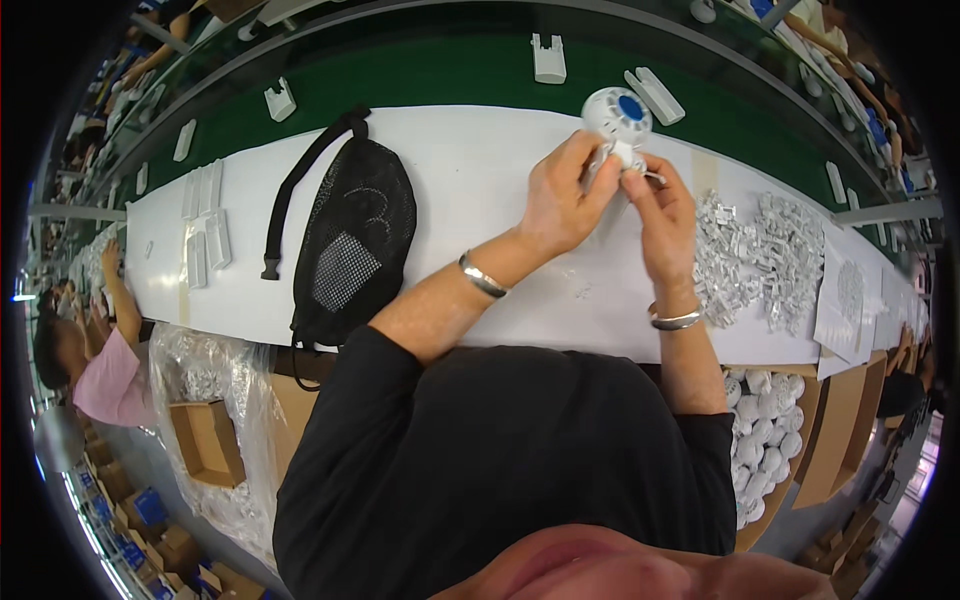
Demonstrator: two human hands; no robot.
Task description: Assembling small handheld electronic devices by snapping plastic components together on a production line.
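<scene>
Above the far side of the white table, I hold up a small white fan head point(604, 116), round and vented, with a blue disc on its face. My left hand point(566, 192) is closed round its narrow neck from the left. On the other side, my right hand point(664, 208) pinches at the base of the neck, where a small white piece point(655, 178) sticks out past the fingertips. The fingers partly hide the neck. Nearest to my right hand lies a heap of small clear-white plastic parts point(728, 255).
A black mesh bag point(362, 215) lies left of my arms on the white table point(460, 150). White handle shells point(548, 58) sit on the green conveyor belt point(430, 75). An open box of round white heads point(765, 430) stands at lower right. At far left works a person in pink point(112, 385).
</scene>
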